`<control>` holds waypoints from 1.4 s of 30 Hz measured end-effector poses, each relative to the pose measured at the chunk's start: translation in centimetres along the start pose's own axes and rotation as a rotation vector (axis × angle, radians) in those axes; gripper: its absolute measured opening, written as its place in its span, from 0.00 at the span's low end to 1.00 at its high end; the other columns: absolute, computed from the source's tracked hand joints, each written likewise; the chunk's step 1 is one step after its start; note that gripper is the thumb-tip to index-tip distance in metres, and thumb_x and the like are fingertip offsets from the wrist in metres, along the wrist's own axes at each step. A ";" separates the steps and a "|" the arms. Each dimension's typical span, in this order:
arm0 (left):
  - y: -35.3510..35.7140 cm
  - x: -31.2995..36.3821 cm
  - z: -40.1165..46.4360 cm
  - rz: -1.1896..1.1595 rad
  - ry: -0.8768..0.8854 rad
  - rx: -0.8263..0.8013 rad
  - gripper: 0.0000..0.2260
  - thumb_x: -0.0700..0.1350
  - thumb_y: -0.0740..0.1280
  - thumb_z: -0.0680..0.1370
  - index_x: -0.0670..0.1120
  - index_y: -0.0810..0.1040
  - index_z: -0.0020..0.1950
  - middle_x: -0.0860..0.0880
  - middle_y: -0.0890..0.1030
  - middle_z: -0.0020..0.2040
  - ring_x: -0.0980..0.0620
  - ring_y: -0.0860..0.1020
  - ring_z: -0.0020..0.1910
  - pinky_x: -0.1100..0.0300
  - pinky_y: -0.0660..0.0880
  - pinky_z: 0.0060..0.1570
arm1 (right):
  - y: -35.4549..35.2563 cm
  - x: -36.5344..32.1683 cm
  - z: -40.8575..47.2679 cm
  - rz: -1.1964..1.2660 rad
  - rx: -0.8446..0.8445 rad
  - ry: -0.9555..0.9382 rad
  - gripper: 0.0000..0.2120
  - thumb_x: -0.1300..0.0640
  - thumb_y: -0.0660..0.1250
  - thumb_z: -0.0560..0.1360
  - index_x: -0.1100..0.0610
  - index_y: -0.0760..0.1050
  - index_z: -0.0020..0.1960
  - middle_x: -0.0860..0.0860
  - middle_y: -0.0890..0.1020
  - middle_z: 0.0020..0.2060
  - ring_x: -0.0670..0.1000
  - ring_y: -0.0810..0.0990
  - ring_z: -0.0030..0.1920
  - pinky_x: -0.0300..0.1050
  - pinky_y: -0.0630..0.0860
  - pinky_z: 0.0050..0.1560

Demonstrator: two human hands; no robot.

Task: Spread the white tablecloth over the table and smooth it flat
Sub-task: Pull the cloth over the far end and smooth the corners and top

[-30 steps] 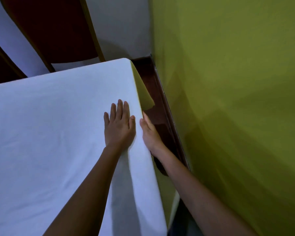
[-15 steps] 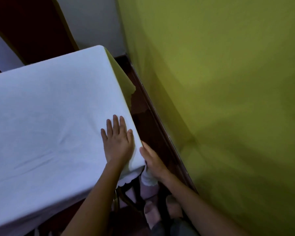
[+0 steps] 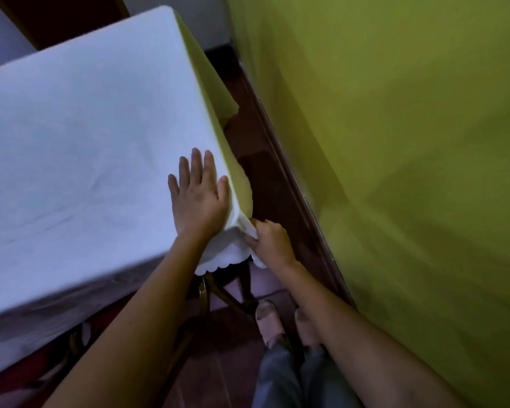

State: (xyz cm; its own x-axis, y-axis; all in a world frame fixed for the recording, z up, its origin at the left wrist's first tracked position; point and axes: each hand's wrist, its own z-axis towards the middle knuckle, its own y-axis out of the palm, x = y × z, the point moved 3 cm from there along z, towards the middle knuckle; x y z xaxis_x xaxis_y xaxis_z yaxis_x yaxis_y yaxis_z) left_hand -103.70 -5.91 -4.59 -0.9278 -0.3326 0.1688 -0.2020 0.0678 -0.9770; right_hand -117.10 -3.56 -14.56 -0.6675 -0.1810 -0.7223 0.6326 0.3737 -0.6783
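My cloth (image 3: 80, 128) lies over the table, covering the whole top that I can see, from the far right corner down to the near right corner. It is white, with a bluish cast on top in this dim light. The surface is mostly flat. A few shallow creases run across the near left part, one faint line slanting toward the near edge.

The right side of the cloth hangs over the table edge and picks up a yellow-green tint from the wall (image 3: 395, 172) close beside it. The near side also hangs down, and its hem at the near right corner is scalloped.

My left hand (image 3: 199, 198) lies palm down, flat and open, fingers spread a little, pressing the cloth on top just inside the near right corner. It grips nothing.

My right hand (image 3: 270, 240) is below and right of that corner, clenched on the hanging corner fold of the cloth, fingers curled around a bunch of fabric. The two hands are near each other, not touching.

Under the corner I see a dark table leg (image 3: 246, 278). Between table and wall runs a dark reddish floor (image 3: 265, 160). My feet (image 3: 267, 320) stand near the leg, grey trouser legs below them.
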 end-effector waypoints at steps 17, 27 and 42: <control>-0.2 0.3 0.0 0.005 -0.002 0.008 0.26 0.54 0.46 0.82 0.51 0.45 0.79 0.50 0.44 0.80 0.48 0.42 0.79 0.45 0.43 0.77 | 1.1 18.5 -8.3 -0.435 -0.533 0.461 0.11 0.57 0.64 0.77 0.61 0.76 0.57 0.59 0.82 0.53 0.58 0.81 0.54 0.49 0.76 0.50; 0.7 0.6 -5.0 -0.066 -0.086 -0.098 0.28 0.57 0.41 0.81 0.49 0.40 0.78 0.50 0.39 0.79 0.51 0.38 0.78 0.49 0.38 0.76 | -5.5 1.1 0.1 0.125 -0.140 0.300 0.22 0.61 0.55 0.78 0.53 0.67 0.71 0.61 0.78 0.62 0.61 0.77 0.60 0.49 0.75 0.58; -7.5 -5.9 -12.9 -0.209 -0.446 -0.279 0.27 0.54 0.45 0.83 0.41 0.49 0.78 0.43 0.45 0.80 0.44 0.49 0.79 0.43 0.51 0.75 | -8.6 -17.8 1.3 -0.812 -0.497 -0.226 0.28 0.54 0.56 0.77 0.61 0.56 0.75 0.53 0.60 0.74 0.54 0.55 0.75 0.62 0.58 0.70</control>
State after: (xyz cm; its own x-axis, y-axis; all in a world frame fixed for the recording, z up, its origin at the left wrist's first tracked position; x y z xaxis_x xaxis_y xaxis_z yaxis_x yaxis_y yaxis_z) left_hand -100.75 7.71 3.40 -0.6492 -0.7268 0.2244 -0.4986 0.1837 -0.8472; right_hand -110.16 -4.77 3.94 -0.7029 -0.7036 -0.1044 -0.2588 0.3896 -0.8839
